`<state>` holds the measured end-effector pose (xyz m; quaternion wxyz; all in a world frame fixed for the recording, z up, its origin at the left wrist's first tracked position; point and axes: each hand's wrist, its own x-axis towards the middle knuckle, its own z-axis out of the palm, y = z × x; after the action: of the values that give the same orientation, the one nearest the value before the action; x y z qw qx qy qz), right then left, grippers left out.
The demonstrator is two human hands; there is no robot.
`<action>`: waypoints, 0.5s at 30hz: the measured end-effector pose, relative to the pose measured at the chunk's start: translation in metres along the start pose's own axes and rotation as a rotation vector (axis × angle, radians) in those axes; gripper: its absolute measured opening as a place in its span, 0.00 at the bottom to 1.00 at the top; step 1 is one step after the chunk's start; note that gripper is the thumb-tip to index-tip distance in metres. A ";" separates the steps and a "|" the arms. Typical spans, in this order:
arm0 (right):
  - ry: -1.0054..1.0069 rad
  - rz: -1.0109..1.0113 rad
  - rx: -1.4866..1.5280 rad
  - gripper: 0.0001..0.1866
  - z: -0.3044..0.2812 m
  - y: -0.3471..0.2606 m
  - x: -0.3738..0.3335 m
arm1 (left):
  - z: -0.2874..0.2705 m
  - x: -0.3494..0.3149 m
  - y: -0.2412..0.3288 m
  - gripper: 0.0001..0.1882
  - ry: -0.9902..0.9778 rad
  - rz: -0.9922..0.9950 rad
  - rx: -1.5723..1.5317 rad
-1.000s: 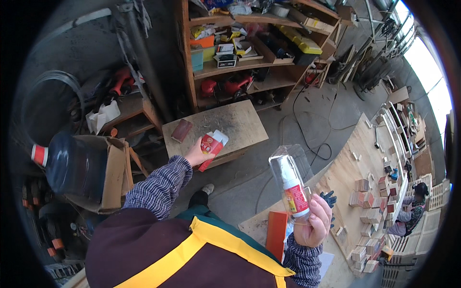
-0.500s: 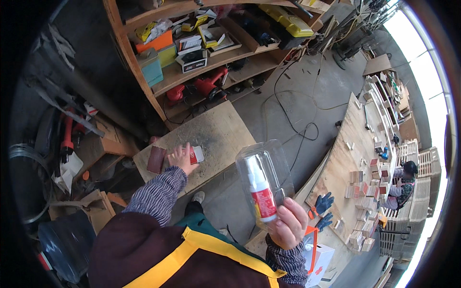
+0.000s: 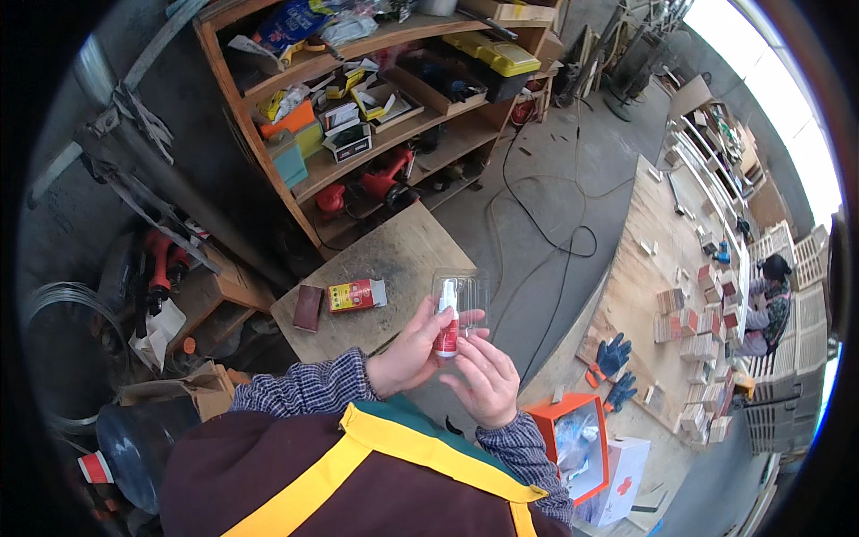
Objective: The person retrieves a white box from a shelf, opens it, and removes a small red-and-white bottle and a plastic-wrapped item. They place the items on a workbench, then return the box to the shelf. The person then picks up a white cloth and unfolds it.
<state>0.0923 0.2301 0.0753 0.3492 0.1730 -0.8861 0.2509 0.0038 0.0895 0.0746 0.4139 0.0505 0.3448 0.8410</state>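
Observation:
A small white spray bottle with a red label (image 3: 446,336) sits in a clear plastic tray (image 3: 476,285) in front of my chest. My left hand (image 3: 404,356) grips both, its thumb on the bottle and its fingers behind the tray. Just right of the bottle's base is my right hand (image 3: 490,383), fingers stretched out and thumb apart; the fingertips are at the bottle's lower end. On the wooden work surface (image 3: 407,255) lie a red and yellow carton (image 3: 351,296) with its end flap open and a dark red block (image 3: 308,308).
Wooden shelves (image 3: 309,183) with boxes and red power tools stand ahead. At right, a long plywood table (image 3: 631,268) carries blue gloves (image 3: 614,355), wood-block stacks and an orange-rimmed box (image 3: 601,438). Another person (image 3: 768,309) is beyond it. Cables (image 3: 564,251) cross the floor.
The bottle and tray have come down and left, toward my chest. My left hand has left the carton and taken hold of them. My right hand has loosened its grip.

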 end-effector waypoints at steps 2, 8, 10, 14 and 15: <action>0.016 0.111 0.008 0.20 -0.022 -0.007 -0.009 | 0.009 -0.007 -0.010 0.19 -0.001 -0.045 0.039; 0.162 0.365 0.069 0.25 -0.053 -0.010 -0.017 | 0.040 -0.027 -0.048 0.19 -0.019 -0.140 0.091; 0.194 0.338 -0.067 0.26 -0.064 -0.009 -0.021 | 0.049 -0.031 -0.058 0.18 -0.068 -0.143 0.093; 0.288 0.582 0.094 0.35 -0.077 -0.014 -0.032 | 0.062 -0.039 -0.066 0.18 -0.076 -0.172 0.173; 0.320 0.694 0.210 0.36 -0.079 -0.014 -0.035 | 0.065 -0.041 -0.066 0.18 -0.075 -0.176 0.173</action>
<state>0.1657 0.2682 0.1053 0.3579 -0.1434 -0.7958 0.4669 0.0984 0.1223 0.0908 0.4929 0.0869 0.4034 0.7660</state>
